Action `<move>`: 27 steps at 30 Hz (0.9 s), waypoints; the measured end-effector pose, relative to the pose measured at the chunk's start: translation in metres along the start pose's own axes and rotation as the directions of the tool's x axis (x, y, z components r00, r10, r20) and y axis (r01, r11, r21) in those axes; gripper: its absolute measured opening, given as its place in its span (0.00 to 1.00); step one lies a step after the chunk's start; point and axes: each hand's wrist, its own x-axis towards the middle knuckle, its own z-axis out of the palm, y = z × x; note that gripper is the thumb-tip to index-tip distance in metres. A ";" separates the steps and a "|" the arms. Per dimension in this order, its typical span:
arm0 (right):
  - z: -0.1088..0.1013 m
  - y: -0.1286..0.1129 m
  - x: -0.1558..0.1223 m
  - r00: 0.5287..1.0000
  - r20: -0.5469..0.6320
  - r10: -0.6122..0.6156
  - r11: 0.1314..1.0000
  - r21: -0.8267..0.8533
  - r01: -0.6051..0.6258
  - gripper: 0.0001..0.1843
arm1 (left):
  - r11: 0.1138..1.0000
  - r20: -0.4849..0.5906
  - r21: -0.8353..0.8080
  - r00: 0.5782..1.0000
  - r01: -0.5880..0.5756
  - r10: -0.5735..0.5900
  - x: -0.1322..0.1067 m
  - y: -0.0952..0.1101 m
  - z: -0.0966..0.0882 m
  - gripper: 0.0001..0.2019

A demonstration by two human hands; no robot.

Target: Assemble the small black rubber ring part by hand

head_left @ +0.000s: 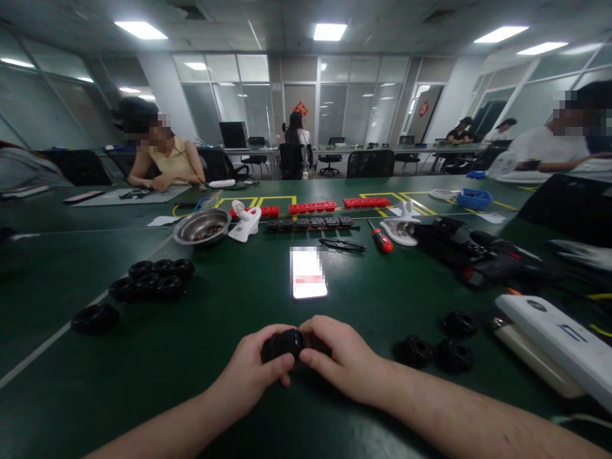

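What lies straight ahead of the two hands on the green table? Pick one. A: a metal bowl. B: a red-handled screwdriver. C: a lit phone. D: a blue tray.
C: the lit phone lies flat just beyond the left hand and right hand, which hold a small black wheel.

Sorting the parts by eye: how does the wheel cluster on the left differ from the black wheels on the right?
The left wheel cluster is larger and tightly packed, touching; the right wheels number three, loosely spread. The left cluster lies farther from the hands. Both are black, lying flat on the green table.
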 end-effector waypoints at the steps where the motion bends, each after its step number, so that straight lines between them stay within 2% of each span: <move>1: 0.000 0.000 0.000 1.000 -0.012 0.000 1.000 -0.007 0.000 0.08 | 1.000 -0.008 0.006 1.000 -0.005 0.005 0.000 0.000 0.000 0.20; 5: 0.002 0.005 0.000 0.997 -0.039 0.069 0.992 -0.106 -0.073 0.12 | 0.999 -0.035 0.038 0.999 0.028 -0.027 -0.002 0.004 0.002 0.16; 9: 0.005 0.007 0.000 0.995 -0.004 0.100 0.986 -0.133 -0.100 0.18 | 0.996 -0.052 0.083 0.999 0.016 -0.011 -0.004 0.003 0.001 0.17; 13: 0.004 0.002 0.000 0.996 0.031 0.080 0.996 -0.038 -0.079 0.08 | 1.000 -0.043 0.021 0.999 -0.003 0.004 -0.002 0.000 0.001 0.20; 16: 0.001 0.000 -0.002 0.999 0.017 0.041 0.999 -0.006 -0.040 0.15 | 1.000 -0.054 -0.030 0.999 -0.007 0.006 -0.002 0.001 0.002 0.20; 19: 0.000 0.002 -0.002 0.999 -0.008 0.051 0.997 -0.058 -0.052 0.11 | 0.999 -0.046 0.020 0.999 0.031 -0.030 -0.004 0.004 0.004 0.18; 22: 0.001 0.005 0.000 0.994 -0.017 0.105 0.987 -0.119 -0.106 0.14 | 0.995 -0.053 0.072 0.996 0.069 -0.065 -0.005 0.006 0.005 0.18; 27: -0.001 0.000 0.000 1.000 -0.006 0.016 1.000 -0.005 -0.016 0.04 | 0.993 -0.068 0.081 0.995 0.083 -0.078 -0.003 0.006 0.004 0.20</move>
